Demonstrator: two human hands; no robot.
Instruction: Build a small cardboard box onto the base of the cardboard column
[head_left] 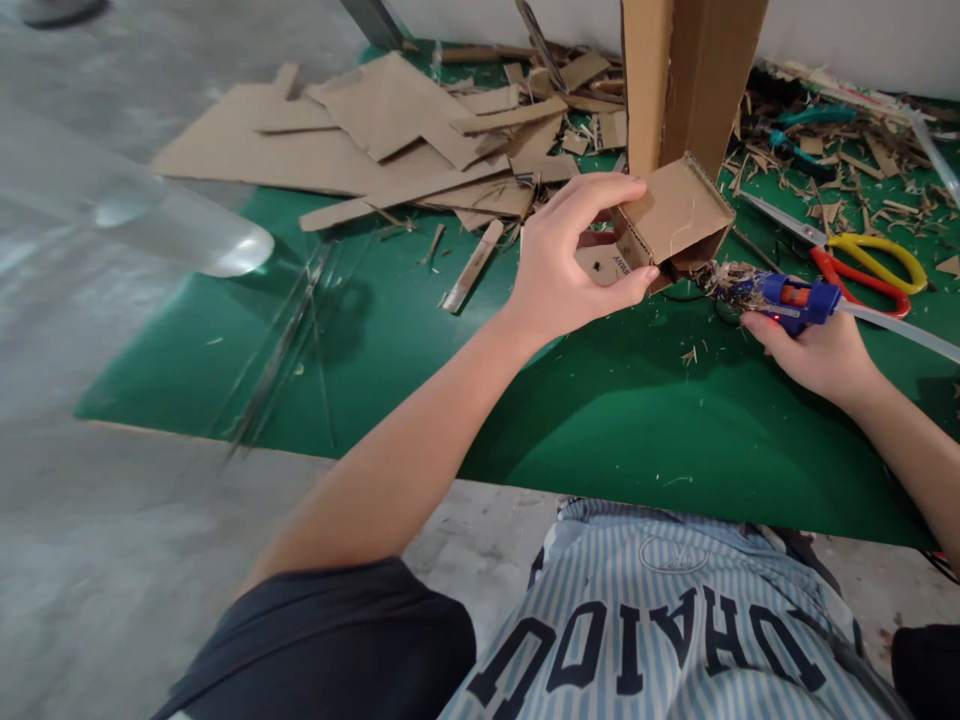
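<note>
Between the thumb and fingers of my left hand (566,255) is a small open cardboard box (675,208), tilted above the green mat. My right hand (825,355) is wrapped round a blue hot glue gun (799,300) with a clear glue stick (911,330) coming out of its back. Cardboard shreds cling to the gun's front end, and its tip is close to the lower edge of the box. Whether the tip touches the box I cannot tell. Red and yellow handled scissors (862,255) lie just beyond the gun.
The green mat (600,430) is strewn with cardboard pieces (375,130) at the back left. A tall cardboard column (675,80) stands behind the box. Teal-handled pliers (802,145) lie among scraps at the back right. Thin clear sticks (281,350) are at the left.
</note>
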